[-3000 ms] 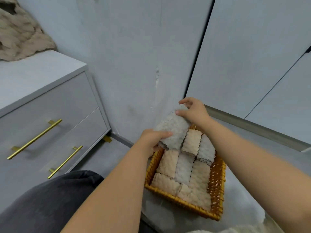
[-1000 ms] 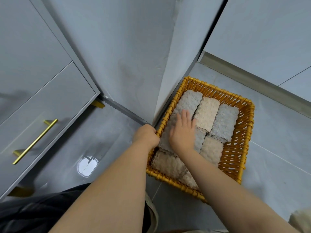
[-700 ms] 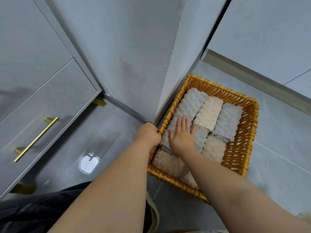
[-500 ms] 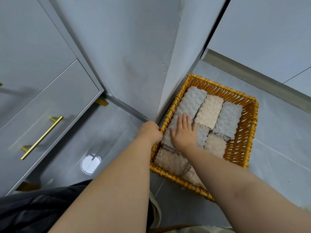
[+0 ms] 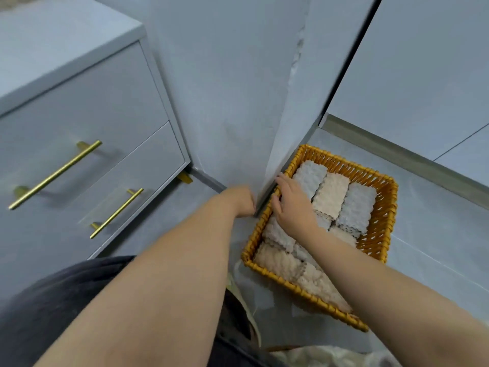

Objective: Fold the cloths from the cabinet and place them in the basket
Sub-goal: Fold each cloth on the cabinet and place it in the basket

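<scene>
A yellow wicker basket [image 5: 381, 234] stands on the grey floor against a wall corner. Several folded waffle cloths fill it, among them a grey one [image 5: 309, 176] at the far left, a beige one [image 5: 330, 197] beside it and another grey one [image 5: 356, 207]. My right hand [image 5: 293, 205] lies flat on the cloths by the basket's left rim, fingers straight and thumb at the rim. My left hand [image 5: 239, 201] hovers just left of the basket near the wall corner. Its fingers are curled under, it holds nothing, and it is apart from the rim.
A grey cabinet [image 5: 79, 102] with two drawers and brass bar handles [image 5: 55, 174] stands at the left. Grey wall panels rise behind the basket. My dark trouser knee [image 5: 53, 300] fills the lower left. Pale fabric [image 5: 330, 356] lies at the bottom edge.
My left hand has let go of the basket's rim and drawn away to the left. My right hand slid across the cloths toward the left rim. The view tilted up, showing more cabinet.
</scene>
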Motion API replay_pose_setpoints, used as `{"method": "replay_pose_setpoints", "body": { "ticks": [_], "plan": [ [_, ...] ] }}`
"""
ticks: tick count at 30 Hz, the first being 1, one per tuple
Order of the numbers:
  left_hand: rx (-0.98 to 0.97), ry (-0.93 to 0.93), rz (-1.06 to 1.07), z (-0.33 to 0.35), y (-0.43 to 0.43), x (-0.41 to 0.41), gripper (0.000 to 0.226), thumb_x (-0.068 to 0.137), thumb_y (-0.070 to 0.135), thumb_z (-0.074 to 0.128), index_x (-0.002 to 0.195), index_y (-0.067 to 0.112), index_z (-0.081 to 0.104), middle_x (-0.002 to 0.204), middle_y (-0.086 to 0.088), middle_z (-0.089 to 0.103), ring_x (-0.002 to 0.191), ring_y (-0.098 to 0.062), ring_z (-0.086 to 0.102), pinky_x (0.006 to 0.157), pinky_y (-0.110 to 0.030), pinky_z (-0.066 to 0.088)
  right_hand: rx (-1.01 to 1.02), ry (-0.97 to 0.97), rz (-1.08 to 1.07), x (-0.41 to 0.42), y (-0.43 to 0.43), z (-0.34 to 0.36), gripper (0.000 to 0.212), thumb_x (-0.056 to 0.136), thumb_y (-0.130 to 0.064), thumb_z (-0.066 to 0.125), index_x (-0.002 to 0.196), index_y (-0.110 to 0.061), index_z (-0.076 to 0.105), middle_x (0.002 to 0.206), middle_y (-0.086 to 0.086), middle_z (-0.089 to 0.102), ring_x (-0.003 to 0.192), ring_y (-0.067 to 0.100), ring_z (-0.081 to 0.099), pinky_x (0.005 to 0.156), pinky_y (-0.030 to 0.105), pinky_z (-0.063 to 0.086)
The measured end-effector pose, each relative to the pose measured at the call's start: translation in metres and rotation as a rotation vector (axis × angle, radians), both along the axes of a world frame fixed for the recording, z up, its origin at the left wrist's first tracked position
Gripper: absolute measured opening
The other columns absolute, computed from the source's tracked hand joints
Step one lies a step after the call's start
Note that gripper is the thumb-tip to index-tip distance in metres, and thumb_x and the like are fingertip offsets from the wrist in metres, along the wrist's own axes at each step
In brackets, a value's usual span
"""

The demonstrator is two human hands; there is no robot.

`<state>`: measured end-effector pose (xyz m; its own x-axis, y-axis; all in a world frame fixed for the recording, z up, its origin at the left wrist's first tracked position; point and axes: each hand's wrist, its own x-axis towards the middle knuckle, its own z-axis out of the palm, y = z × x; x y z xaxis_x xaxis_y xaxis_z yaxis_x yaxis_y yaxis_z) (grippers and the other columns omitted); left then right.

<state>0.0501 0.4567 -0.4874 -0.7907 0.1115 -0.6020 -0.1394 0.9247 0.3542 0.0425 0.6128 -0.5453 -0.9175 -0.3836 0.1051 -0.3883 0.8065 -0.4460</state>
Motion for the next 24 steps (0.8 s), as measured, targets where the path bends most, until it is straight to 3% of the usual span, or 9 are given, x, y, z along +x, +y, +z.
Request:
{"method": "replay_pose_setpoints", "body": {
  "ticks": [4, 6, 9, 13, 16, 21, 24],
  "plan": [
    [-0.035, 0.123, 0.034, 0.050, -0.035, 0.005, 0.032, 0.091, 0.014, 0.055, 0.122, 0.008, 0.063, 0.128, -0.011, 0.060, 0.117, -0.025, 0.055, 0.095, -0.029, 0.041, -0.084, 0.114, 0.076, 0.005, -0.022, 0.043, 0.038, 0.095, -0.017, 0.048, 0.131, -0.004, 0.050, 0.129, 0.012, 0.055, 0.115, 0.027, 0.054, 0.094, 0.034, 0.043],
    [-0.029, 0.163, 0.075, 0.072, -0.050, 0.008, 0.033, 0.092, 0.016, 0.056, 0.124, 0.009, 0.062, 0.129, -0.009, 0.058, 0.117, -0.024, 0.054, 0.095, -0.028, 0.042, -0.131, 0.119, 0.069, 0.006, -0.035, 0.062, 0.034, 0.094, -0.017, 0.050, 0.125, -0.004, 0.054, 0.114, 0.012, 0.062, 0.098, 0.027, 0.061, 0.079, 0.036, 0.049],
    [0.017, 0.196, 0.165, 0.109, -0.078, 0.021, 0.033, 0.092, 0.023, 0.058, 0.125, 0.016, 0.060, 0.130, -0.006, 0.057, 0.106, -0.022, 0.059, 0.096, -0.032, 0.047, -0.189, 0.172, 0.144, 0.012, -0.064, 0.096, 0.030, 0.091, -0.016, 0.052, 0.118, -0.003, 0.059, 0.100, 0.012, 0.067, 0.085, 0.026, 0.065, 0.072, 0.038, 0.054],
    [-0.044, 0.412, 0.258, 0.155, -0.118, 0.036, 0.029, 0.094, 0.022, 0.055, 0.122, 0.018, 0.062, 0.127, -0.004, 0.059, 0.114, -0.020, 0.055, 0.093, -0.026, 0.039, -0.268, 0.207, 0.186, 0.012, -0.115, 0.143, 0.029, 0.092, -0.018, 0.051, 0.118, -0.007, 0.059, 0.104, 0.007, 0.066, 0.089, 0.021, 0.064, 0.075, 0.038, 0.052],
    [-0.089, 0.628, 0.378, 0.189, -0.157, 0.056, 0.026, 0.094, 0.017, 0.051, 0.116, 0.018, 0.066, 0.121, -0.003, 0.063, 0.109, -0.019, 0.057, 0.085, -0.024, 0.039, -0.303, 0.227, 0.225, 0.010, -0.158, 0.183, 0.030, 0.093, -0.019, 0.050, 0.120, -0.010, 0.058, 0.109, 0.005, 0.065, 0.095, 0.019, 0.062, 0.080, 0.037, 0.050],
    [-0.134, 0.904, 0.507, 0.216, -0.211, 0.084, 0.031, 0.092, 0.010, 0.048, 0.117, 0.016, 0.066, 0.123, -0.002, 0.064, 0.115, -0.020, 0.055, 0.094, -0.029, 0.040, -0.349, 0.307, 0.301, 0.012, -0.219, 0.231, 0.031, 0.092, -0.018, 0.051, 0.121, -0.008, 0.058, 0.115, 0.005, 0.063, 0.106, 0.019, 0.057, 0.082, 0.028, 0.042],
    [-0.162, 0.891, 0.579, 0.209, -0.252, 0.094, 0.036, 0.096, 0.018, 0.045, 0.130, 0.018, 0.055, 0.141, -0.002, 0.050, 0.132, -0.021, 0.040, 0.107, -0.031, 0.030, -0.317, 0.300, 0.375, 0.012, -0.261, 0.251, 0.036, 0.095, -0.021, 0.047, 0.128, -0.010, 0.052, 0.127, 0.004, 0.057, 0.118, 0.019, 0.049, 0.091, 0.028, 0.038]
  ]
}}
